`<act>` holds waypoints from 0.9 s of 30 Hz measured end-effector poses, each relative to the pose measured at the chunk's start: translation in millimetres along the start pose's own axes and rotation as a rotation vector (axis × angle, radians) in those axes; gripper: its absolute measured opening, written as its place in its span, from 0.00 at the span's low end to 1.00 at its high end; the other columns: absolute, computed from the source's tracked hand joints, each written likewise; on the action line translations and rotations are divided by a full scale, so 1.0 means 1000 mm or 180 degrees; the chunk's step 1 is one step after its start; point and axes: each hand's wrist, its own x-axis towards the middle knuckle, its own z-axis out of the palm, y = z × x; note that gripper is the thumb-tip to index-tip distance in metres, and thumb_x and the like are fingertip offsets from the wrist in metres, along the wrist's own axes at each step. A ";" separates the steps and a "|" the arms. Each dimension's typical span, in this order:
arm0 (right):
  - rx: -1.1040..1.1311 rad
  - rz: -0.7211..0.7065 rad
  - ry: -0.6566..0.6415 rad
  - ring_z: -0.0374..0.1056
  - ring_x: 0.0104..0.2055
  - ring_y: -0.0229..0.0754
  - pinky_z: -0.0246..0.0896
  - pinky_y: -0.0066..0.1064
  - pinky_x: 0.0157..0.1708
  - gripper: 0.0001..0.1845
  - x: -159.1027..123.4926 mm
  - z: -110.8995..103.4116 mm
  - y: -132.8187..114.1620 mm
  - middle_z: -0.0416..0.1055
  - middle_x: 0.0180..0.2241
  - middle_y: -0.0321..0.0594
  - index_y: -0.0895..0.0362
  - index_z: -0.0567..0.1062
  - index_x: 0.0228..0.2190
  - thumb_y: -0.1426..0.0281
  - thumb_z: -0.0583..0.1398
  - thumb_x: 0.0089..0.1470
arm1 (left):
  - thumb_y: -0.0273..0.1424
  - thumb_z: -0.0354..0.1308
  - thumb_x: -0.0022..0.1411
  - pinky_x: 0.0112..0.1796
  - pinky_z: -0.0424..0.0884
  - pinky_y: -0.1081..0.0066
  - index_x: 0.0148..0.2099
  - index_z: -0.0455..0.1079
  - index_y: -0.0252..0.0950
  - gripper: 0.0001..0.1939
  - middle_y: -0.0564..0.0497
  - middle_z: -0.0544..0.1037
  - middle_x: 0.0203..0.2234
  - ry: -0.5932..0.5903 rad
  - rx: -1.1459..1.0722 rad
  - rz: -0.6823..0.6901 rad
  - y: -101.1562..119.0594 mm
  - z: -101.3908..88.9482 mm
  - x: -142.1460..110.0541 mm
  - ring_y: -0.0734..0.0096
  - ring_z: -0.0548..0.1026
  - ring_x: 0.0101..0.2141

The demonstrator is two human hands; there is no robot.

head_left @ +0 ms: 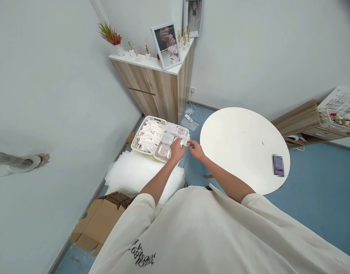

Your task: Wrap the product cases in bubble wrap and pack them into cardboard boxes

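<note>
My left hand [177,150] and my right hand [196,149] meet over the right edge of a white plastic basket [140,131]. Both are closed on a small clear plastic case [184,141] held between them. The basket holds several small white packets on its left side and clear plastic cases with pink contents [163,152] on its right side.
A round white table [240,144] stands to the right with a phone [277,165] on it. White foam sheets [135,173] and flattened cardboard boxes [102,220] lie on the floor at the left. A wooden cabinet [157,89] stands in the corner.
</note>
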 end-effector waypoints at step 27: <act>0.0055 0.1064 0.0599 0.70 0.52 0.45 0.68 0.41 0.53 0.21 -0.136 -0.264 0.204 0.70 0.57 0.41 0.50 0.73 0.52 0.68 0.55 0.57 | 0.28 0.57 0.62 0.57 0.68 0.58 0.62 0.65 0.40 0.26 0.43 0.69 0.61 -0.1621 -0.0886 0.0054 0.189 0.260 -0.073 0.56 0.70 0.59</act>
